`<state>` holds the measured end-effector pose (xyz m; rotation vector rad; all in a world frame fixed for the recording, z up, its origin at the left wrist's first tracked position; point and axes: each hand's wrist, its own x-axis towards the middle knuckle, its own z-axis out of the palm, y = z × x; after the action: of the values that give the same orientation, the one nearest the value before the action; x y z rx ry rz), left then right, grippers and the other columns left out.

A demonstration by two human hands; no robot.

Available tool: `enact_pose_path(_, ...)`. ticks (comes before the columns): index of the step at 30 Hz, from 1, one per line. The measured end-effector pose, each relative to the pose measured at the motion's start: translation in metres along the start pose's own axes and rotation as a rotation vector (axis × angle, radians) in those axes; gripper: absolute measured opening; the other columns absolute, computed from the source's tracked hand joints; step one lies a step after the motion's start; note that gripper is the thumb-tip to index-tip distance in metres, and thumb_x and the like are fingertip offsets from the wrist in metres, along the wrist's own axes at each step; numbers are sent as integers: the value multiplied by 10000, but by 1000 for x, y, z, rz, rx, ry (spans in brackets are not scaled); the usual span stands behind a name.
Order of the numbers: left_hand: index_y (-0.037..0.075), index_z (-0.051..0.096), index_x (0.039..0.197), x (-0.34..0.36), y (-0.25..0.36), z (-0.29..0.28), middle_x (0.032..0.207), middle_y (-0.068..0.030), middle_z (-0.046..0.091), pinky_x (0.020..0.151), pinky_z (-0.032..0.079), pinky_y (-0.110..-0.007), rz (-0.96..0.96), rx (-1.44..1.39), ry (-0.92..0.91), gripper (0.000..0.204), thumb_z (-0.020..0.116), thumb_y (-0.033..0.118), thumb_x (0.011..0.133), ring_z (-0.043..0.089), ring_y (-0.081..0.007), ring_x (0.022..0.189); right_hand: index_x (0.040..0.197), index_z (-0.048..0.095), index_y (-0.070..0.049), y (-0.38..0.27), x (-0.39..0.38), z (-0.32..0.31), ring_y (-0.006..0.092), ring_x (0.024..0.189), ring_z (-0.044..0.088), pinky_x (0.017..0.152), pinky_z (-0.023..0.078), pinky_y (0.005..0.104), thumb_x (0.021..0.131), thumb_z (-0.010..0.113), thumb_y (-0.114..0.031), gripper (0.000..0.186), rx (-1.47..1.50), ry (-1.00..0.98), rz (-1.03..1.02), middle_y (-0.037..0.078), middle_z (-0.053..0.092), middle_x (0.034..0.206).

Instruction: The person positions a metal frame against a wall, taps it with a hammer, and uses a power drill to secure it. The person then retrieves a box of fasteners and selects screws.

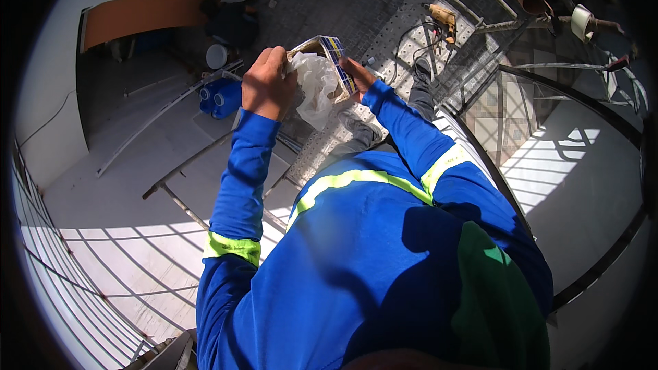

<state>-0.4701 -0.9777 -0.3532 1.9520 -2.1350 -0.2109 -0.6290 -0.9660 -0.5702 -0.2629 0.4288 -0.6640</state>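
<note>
A small open cardboard box [334,46] with blue, white and yellow print is in front of me, tilted, above the perforated metal platform. A crumpled, see-through white plastic bag [315,89] bulges out of it and hangs over its near side. My right hand [358,79] grips the box by its right side, with the thumb along the printed wall. At the box's left edge, my left hand [269,83] is closed, its curled fingers against the plastic bag. What else lies inside the box is hidden by the plastic.
My feet are on a perforated metal platform [392,48]. A yellow power drill [443,21] with a dark cord lies at its far end. Metal scaffold bars run on both sides. Below on the left are blue jugs [225,100] and a white bucket [217,56].
</note>
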Motion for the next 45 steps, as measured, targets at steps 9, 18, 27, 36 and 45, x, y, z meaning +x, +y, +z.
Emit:
enact_pose_path(9, 21, 609, 1139, -7, -6, -4, 1073, -79, 675, 888, 578, -286, -151, -554, -252, 431, 778, -73, 753, 687, -172, 963, 1385, 513, -60, -1, 11, -3, 239, 1165, 623, 1009, 513, 409, 797, 718, -617, 835, 185, -68, 94, 124, 625, 1298)
enact_pose_path(18, 7, 645, 1042, 10, 6, -9, 930, -73, 699, 746, 564, -247, -102, -459, -64, 290, 779, -16, 786, 684, -116, 829, 1392, 514, -64, -1, 14, -2, 233, 1176, 617, 1014, 507, 414, 790, 699, -648, 859, 191, -55, 133, 118, 623, 1312)
enact_pose_path(27, -8, 659, 832, 19, -1, -14, 640, -32, 620, 612, 493, -243, -265, -226, -149, 263, 836, 186, 806, 569, -71, 648, 1383, 527, -62, -2, 18, -3, 232, 1154, 626, 982, 523, 392, 830, 669, -632, 807, 174, -49, 96, 118, 632, 1293)
enact_pose_path(36, -11, 658, 908, 6, -26, 17, 778, -4, 665, 643, 475, -205, -383, -668, -65, 203, 743, 174, 904, 578, -52, 693, 1424, 468, -66, -8, 13, 5, 217, 1186, 587, 998, 490, 375, 789, 686, -687, 914, 96, 0, 119, 99, 597, 1315)
enact_pose_path(45, -36, 649, 1136, -6, -28, 32, 998, -101, 722, 800, 541, -267, -310, -745, -64, 362, 769, 184, 874, 675, -134, 895, 1393, 480, -55, -8, 13, 11, 192, 1125, 624, 944, 519, 351, 803, 671, -689, 886, 44, -4, 38, 91, 624, 1262)
